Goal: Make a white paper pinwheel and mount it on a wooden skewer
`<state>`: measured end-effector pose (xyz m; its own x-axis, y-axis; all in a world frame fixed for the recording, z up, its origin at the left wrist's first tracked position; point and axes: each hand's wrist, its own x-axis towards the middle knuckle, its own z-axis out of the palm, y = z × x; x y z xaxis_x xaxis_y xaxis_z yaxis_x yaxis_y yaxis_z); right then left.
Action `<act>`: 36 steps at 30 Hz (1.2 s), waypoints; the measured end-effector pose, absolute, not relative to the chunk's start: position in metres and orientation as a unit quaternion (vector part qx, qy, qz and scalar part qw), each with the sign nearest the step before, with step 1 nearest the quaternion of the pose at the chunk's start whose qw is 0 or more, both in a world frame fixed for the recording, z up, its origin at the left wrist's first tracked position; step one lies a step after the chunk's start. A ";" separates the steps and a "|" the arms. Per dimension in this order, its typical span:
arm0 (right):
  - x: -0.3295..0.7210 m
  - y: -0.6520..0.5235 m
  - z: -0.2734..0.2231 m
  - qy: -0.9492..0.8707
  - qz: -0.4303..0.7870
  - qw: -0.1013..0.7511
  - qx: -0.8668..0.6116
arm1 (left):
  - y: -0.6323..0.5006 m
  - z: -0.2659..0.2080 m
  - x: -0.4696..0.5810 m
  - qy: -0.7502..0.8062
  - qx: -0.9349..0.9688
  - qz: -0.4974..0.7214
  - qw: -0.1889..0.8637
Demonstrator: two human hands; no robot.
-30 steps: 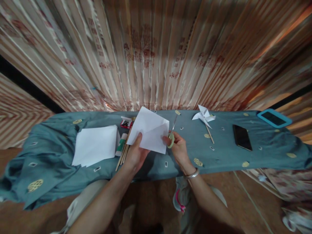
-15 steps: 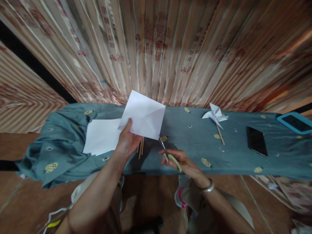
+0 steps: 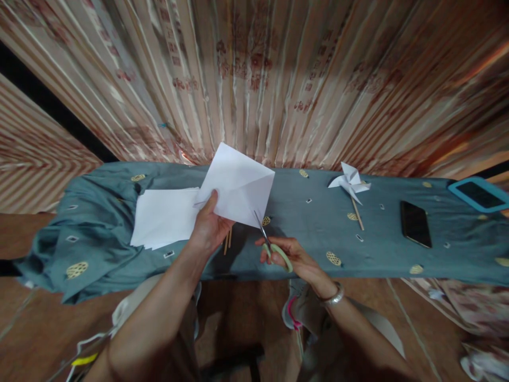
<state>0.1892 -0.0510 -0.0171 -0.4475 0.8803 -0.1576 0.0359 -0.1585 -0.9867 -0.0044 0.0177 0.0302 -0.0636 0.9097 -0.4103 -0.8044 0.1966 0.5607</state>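
Observation:
My left hand [image 3: 210,227] grips a creased white sheet of paper [image 3: 237,183] by its lower left edge, thumb on top, holding it tilted above the table. Scissors [image 3: 281,258] with pale green handles are in my right hand [image 3: 292,253], their blades at the paper's lower right corner. One blade lies over the sheet's face; whether the other is beneath cannot be made out. Below my left hand, several thin wooden sticks [image 3: 227,243] lie partly hidden. A stack of white paper [image 3: 165,218] rests on the table to the left of the held sheet.
A grey-green cloth with pineapple prints covers the long table [image 3: 306,223]. To the right lie a white paper pinwheel [image 3: 350,183] on a stick, a black phone [image 3: 415,224] and a blue-framed tablet [image 3: 479,193]. A striped curtain [image 3: 246,79] hangs along the far edge.
The scissor blades have moved up and further onto the paper's corner. The held sheet has shifted slightly right and up, and the whole view has moved a little.

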 end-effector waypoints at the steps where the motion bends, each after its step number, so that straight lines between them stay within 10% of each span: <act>1: 0.189 -0.051 -0.017 -0.558 0.642 0.327 -0.411 | 0.017 0.030 -0.004 0.369 0.072 0.630 0.680; 36: 0.185 -0.050 -0.031 -0.452 0.693 0.346 -0.442 | 0.018 0.036 -0.004 0.352 0.045 0.644 0.678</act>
